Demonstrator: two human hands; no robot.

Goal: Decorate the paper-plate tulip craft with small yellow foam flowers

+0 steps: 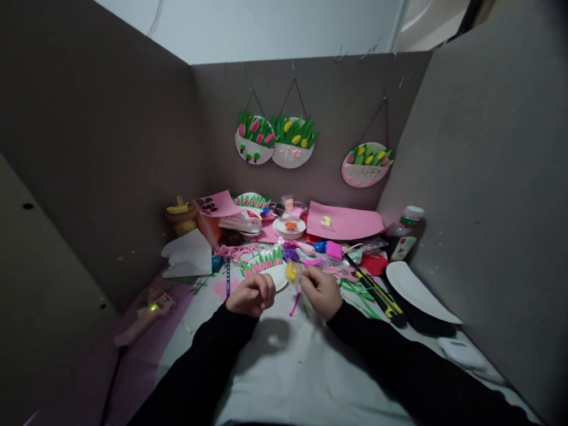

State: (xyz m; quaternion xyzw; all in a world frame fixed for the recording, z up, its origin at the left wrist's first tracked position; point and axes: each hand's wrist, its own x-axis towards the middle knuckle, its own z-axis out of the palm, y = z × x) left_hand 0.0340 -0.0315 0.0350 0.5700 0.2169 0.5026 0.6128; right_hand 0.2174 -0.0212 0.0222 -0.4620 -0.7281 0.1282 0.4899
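Observation:
My left hand [250, 294] is curled closed at the near edge of a white paper plate half [276, 275] that has green and pink paper tulips stuck along its top. My right hand [321, 291] pinches a small yellow paper piece [291, 270] beside that plate. A thin pink strip [296, 303] hangs down between the two hands. Both sleeves are black. What the left fingers grip is hidden.
A pink glue gun [146, 314] with a lit green light lies at the left. A yellow and black utility knife [379, 294], a white plate [420, 291] and a glue bottle [405, 232] are at the right. Finished tulip plates [275, 141] hang on the grey cardboard wall.

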